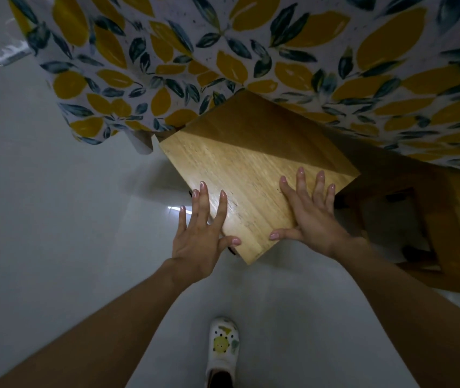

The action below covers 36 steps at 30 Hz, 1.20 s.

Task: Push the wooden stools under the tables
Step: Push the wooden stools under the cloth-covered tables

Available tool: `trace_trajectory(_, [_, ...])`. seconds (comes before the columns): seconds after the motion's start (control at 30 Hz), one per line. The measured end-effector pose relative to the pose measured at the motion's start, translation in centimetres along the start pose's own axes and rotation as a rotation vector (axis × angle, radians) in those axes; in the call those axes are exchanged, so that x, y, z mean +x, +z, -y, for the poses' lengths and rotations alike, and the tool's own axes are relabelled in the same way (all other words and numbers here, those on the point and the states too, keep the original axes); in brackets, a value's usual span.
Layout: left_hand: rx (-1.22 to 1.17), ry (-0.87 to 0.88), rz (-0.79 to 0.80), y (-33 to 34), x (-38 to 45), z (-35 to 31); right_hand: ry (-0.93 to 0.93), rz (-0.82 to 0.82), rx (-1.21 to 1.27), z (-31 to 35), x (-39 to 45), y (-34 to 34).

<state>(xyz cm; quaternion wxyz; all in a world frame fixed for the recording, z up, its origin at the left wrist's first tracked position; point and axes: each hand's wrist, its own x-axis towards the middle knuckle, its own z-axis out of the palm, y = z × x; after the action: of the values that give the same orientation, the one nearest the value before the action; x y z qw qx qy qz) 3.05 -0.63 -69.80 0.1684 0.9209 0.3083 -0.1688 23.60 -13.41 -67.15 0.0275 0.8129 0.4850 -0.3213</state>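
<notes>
Splayed fingers (300, 177) flat on stool (240, 169)

No words, labels, brand names, numbers or signs can be read anywhere in this view. The tablecloth (223, 51) carries only a printed leaf pattern, and the shoe (222, 345) bears small decorations without any letters.

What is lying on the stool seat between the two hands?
Nothing. In the head view the seat of the wooden stool is bare wood between the left hand and the right hand.
</notes>
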Motion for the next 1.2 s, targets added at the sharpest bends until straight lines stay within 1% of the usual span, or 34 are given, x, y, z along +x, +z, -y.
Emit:
trace_trajectory(0.13, [-0.018, -0.011, 0.056, -0.3, 0.3, 0.0, 0.016, -0.010, -0.023, 0.0, 0.1, -0.2])
trace_trajectory(0.23, [-0.044, 0.004, 0.147, -1.4, 0.4, 0.4, 0.051, 0.005, -0.078, 0.4, 0.0, -0.5])
trace_trajectory(0.3, [-0.062, 0.018, 0.238, -2.9, 0.6, 0.9, 0.084, 0.038, -0.113, 1.1, -0.2, -1.1])
trace_trajectory(0.37, [-0.072, 0.024, 0.332, -5.1, 0.7, 1.4, 0.125, 0.081, -0.055, 2.2, -0.4, -2.1])
trace_trajectory(0.4, [-0.067, 0.017, 0.344, -6.3, 0.6, 1.6, 0.143, 0.088, 0.005, 2.9, -0.6, -2.8])
trace_trajectory(0.47, [-0.086, -0.039, 0.296, -8.6, -0.2, 1.7, 0.152, 0.032, 0.108, 4.7, -0.9, -4.2])
trace_trajectory(0.6, [-0.287, -0.186, 0.095, -14.1, -3.2, 2.1, 0.137, -0.207, 0.263, 10.6, -2.2, -8.5])
trace_trajectory(0.63, [-0.341, -0.202, 0.025, -15.8, -4.0, 2.4, 0.120, -0.249, 0.296, 12.2, -2.5, -10.0])
trace_trajectory(0.73, [-0.573, -0.220, -0.263, -22.3, -6.6, 3.9, 0.043, -0.344, 0.375, 17.1, -3.1, -15.3])
trace_trajectory(0.8, [-0.687, -0.246, -0.367, -27.5, -8.2, 5.6, -0.017, -0.417, 0.417, 20.6, -3.2, -19.2])
trace_trajectory(0.83, [-0.706, -0.254, -0.403, -30.0, -8.9, 6.7, -0.047, -0.450, 0.432, 22.4, -3.3, -21.1])
trace_trajectory(0.9, [-0.713, -0.250, -0.461, -34.8, -9.9, 9.5, -0.104, -0.486, 0.442, 26.1, -3.2, -25.0])
trace_trajectory(1.0, [-0.705, -0.255, -0.521, -42.0, -10.3, 14.1, -0.121, -0.511, 0.465, 31.4, -2.3, -30.6])
trace_trajectory(1.2, [-0.711, -0.136, -0.491, -53.8, -7.3, 23.0, -0.065, -0.637, 0.573, 40.3, 2.5, -40.2])
